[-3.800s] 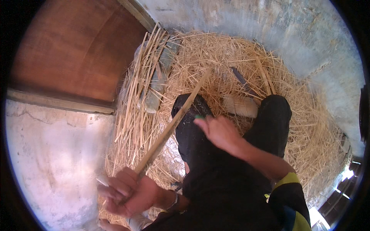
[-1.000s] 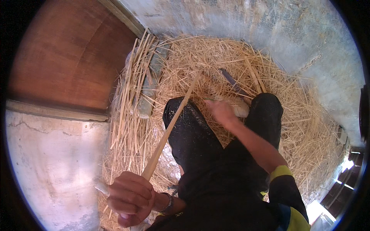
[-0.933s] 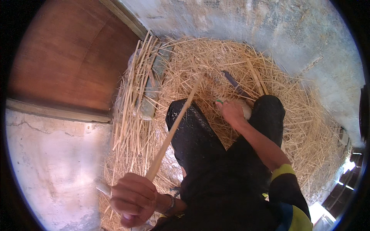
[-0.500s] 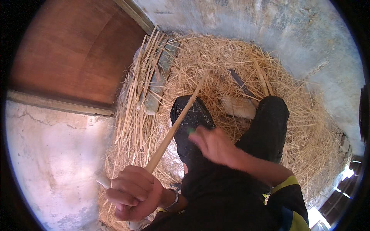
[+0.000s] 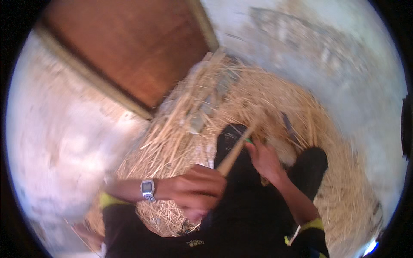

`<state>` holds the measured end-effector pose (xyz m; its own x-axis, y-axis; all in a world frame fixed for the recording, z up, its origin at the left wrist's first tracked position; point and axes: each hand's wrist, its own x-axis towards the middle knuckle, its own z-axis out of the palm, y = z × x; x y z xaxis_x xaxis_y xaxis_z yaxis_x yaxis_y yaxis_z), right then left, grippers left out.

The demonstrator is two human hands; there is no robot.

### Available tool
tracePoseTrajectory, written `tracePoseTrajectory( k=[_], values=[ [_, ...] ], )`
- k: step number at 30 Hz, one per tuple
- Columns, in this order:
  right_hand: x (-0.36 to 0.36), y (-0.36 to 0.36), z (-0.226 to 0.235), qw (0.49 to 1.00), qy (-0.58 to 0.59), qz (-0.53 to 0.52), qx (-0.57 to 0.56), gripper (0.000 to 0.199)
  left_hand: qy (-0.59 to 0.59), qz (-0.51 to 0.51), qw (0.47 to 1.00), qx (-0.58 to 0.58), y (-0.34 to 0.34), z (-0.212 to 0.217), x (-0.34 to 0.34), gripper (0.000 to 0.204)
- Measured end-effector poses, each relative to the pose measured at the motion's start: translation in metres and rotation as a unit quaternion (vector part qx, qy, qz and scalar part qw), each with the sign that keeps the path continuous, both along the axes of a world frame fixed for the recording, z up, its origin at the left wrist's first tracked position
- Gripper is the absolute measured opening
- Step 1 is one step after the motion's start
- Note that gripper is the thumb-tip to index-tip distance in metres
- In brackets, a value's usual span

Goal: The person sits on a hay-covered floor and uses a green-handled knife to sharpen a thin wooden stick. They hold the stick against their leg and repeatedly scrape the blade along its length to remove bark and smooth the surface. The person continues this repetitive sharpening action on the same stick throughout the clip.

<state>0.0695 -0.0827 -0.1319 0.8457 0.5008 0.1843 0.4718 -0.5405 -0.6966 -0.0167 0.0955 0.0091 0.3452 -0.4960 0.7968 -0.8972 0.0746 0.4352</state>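
A long pale strip of split wood or bamboo (image 5: 234, 155) slants away from me over my dark-trousered left knee (image 5: 228, 132). My left hand (image 5: 200, 189), with a watch (image 5: 147, 189) on its wrist, is closed round the near end of the strip. Close to the strip's right side, my right hand (image 5: 266, 161) is closed on a small green thing (image 5: 248, 140). Only a bit of that thing shows between the fingers, and motion blurs it. A pale wooden block (image 5: 282, 150) lies between my knees.
Straw-like shavings (image 5: 271, 94) cover the floor. A dark, blade-like piece (image 5: 289, 124) lies on them beyond the block. Loose long strips (image 5: 176, 122) are heaped at the left, beside a brown door panel (image 5: 129, 47). A worn wall (image 5: 318, 51) curves round the far side.
The view has turned and blurred. My left hand has come right, across my body, still holding the strip. My right hand has moved forward along the strip.
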Motion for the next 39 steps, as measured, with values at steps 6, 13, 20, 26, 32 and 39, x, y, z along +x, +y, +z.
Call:
tracePoseTrajectory(
  k=[6, 13, 20, 26, 32, 39],
  values=[
    [0.001, -0.007, -0.03, 1.0, -0.006, -0.004, 0.024, 0.043, -0.102, -0.036, 0.984, 0.141, -0.011, 0.022, 0.008, 0.023],
    [-0.007, -0.022, -0.022, 0.997, 0.004, 0.014, 0.071, 0.056, -0.136, 0.0, 0.981, 0.136, -0.032, 0.006, 0.002, 0.02],
    [-0.019, -0.033, -0.021, 0.985, 0.098, 0.053, 0.131, 0.059, -0.198, -0.034, 0.969, 0.143, -0.043, -0.001, 0.001, 0.019],
    [-0.024, -0.031, -0.024, 0.982, 0.067, 0.031, 0.174, 0.057, -0.215, -0.031, 0.962, 0.163, -0.048, -0.004, -0.001, 0.032],
    [-0.027, -0.024, -0.022, 0.992, -0.101, 0.035, 0.061, 0.039, -0.001, 0.009, 1.0, -0.005, -0.028, 0.003, 0.017, 0.039],
    [-0.03, -0.017, 0.017, 0.998, 0.042, -0.013, 0.04, 0.041, 0.085, 0.287, 0.888, -0.349, -0.066, -0.022, -0.015, 0.029]
  ],
)
